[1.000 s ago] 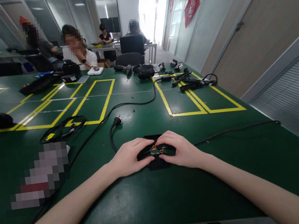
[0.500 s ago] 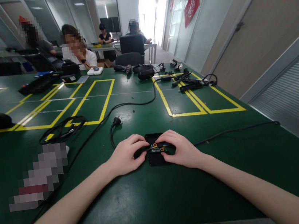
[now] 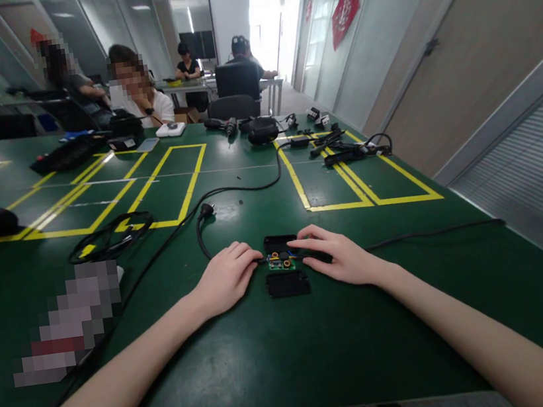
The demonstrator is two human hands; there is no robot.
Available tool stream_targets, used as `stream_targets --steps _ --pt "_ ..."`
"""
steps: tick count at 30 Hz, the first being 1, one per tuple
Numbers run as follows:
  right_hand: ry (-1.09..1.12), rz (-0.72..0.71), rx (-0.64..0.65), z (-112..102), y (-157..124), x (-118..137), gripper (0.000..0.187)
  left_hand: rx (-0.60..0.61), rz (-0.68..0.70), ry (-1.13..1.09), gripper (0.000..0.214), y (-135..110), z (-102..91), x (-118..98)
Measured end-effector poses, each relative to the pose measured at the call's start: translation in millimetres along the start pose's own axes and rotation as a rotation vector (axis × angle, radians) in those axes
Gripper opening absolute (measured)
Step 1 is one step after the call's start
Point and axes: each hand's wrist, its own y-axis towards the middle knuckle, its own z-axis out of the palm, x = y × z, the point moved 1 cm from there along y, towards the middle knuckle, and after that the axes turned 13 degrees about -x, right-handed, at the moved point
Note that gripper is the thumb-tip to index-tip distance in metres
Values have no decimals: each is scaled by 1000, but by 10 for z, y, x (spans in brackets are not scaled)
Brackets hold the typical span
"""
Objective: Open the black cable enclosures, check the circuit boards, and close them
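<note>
The left hand has its fingertips drawn together, apparently pinching a black lead just left of the circuit board, likely to steady that end. The right hand is partly open at the board's right, fingers and thumb parted; whether it touches the wires there I cannot tell. The board lies between two black half shells, the far shell just beyond it and the near shell just this side, seemingly parted to leave it exposed. A black cable stretches out rightward from the board across the green surface; a plug lies beyond it to the left.
</note>
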Motion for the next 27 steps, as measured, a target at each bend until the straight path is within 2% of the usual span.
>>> stream_targets --steps 5,10,15,27 --pt "-26 -20 25 32 10 5 28 -6 -3 -23 23 -6 6 7" --pt "-39 -10 12 36 7 32 40 -16 3 -31 24 -11 14 11" --pt "-10 -24 17 61 4 47 29 -14 2 -37 23 -15 14 0" --pt "-34 -8 21 86 9 26 28 11 -75 -66 26 -5 11 -6"
